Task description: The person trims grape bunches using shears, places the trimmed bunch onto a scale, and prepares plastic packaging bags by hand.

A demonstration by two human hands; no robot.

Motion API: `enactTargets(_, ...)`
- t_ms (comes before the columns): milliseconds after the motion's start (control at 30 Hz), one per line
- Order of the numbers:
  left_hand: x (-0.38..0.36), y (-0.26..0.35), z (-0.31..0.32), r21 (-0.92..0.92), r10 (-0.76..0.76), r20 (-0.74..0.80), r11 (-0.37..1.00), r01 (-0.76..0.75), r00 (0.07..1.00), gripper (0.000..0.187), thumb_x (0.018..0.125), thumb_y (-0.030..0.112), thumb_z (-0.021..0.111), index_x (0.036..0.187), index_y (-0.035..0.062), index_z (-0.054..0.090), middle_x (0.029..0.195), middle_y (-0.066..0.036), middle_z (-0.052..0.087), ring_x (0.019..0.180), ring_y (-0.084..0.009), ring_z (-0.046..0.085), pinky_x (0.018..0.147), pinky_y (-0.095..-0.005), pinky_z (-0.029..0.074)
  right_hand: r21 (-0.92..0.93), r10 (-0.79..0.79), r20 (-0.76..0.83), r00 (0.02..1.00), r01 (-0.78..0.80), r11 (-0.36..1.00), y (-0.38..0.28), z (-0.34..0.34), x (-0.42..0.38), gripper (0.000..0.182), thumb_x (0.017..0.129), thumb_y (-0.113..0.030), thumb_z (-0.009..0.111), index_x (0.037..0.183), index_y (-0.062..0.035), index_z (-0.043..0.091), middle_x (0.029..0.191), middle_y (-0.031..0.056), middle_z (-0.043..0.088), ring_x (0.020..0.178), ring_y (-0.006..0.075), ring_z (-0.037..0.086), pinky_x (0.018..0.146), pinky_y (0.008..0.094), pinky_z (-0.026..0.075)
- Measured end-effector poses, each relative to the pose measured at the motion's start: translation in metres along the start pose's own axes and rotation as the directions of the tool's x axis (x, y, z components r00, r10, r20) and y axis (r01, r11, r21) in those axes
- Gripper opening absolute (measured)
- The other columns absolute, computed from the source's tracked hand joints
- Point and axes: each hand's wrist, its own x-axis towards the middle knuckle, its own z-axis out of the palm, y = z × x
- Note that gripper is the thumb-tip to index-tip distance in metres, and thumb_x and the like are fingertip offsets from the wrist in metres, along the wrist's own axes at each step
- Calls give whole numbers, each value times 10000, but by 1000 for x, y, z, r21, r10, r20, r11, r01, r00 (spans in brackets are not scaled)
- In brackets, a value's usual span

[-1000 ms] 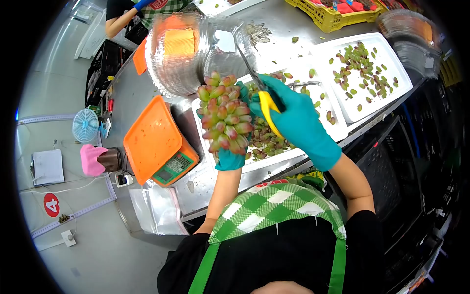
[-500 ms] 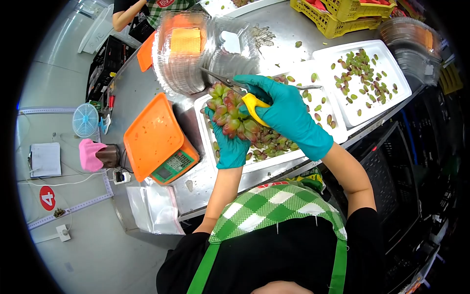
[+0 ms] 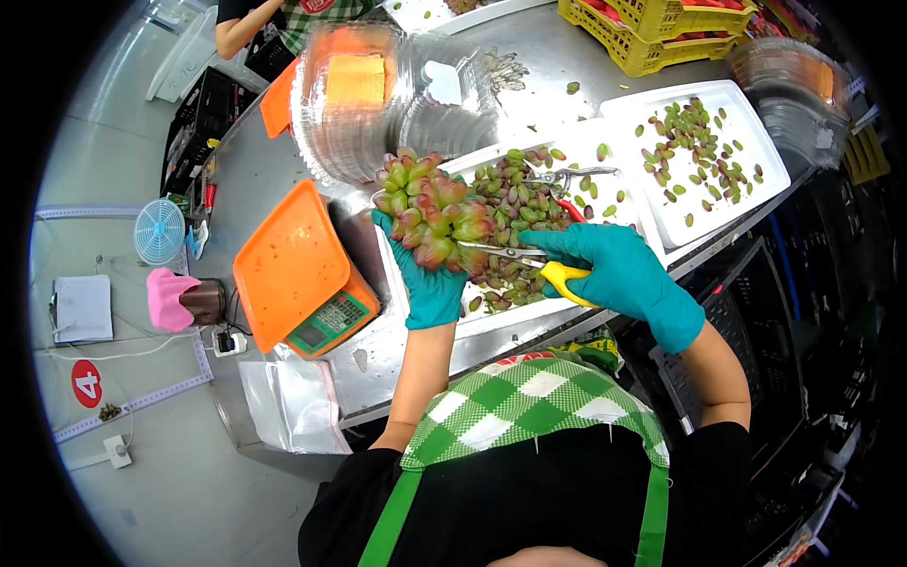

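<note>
A bunch of red-green grapes (image 3: 435,213) rests in my gloved left hand (image 3: 430,288), whose fingers curl beneath it and are partly hidden. Yellow-handled scissors (image 3: 564,280) are gripped in my gloved right hand (image 3: 624,274), their blade tips at the lower right side of the bunch. Under both hands lies a white tray (image 3: 472,326) holding many loose grapes (image 3: 520,203). A second pair of scissors with red handles (image 3: 573,210) lies on those grapes, just beyond my right hand.
Left of the tray stands an orange scale (image 3: 293,265). Clear plastic containers (image 3: 350,123) are stacked behind it. Another white tray (image 3: 671,227) with scattered grapes sits at the right. Yellow crates (image 3: 642,52) stand at the back, and a person's arm (image 3: 248,26) shows at top left.
My right hand has moved down and right with the scissors, from the top of the bunch to its lower right side. The bunch has turned, and the red-handled scissors now show.
</note>
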Motion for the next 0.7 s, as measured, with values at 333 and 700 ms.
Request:
enactTargets(333,-5,3,33,95,156,27,983,-158,987,680,819,562,368,1244,33,337,1047,-101,484,923,-213,489,858,-364,397,-235,146,151,978,-108,966,-30,-23,-7,354,730,-346,601,972,-89,570,728,97,604,657,281,590,566,369,467)
enactTargets(700,-7,5,31,225,249,5,943,-243,969,656,816,575,356,1258,93,320,1182,-104,433,1040,-245,469,887,-421,411,-282,204,194,960,-145,948,-35,-8,-9,528,721,-384,628,1112,-51,508,822,136,581,742,298,575,634,371,455)
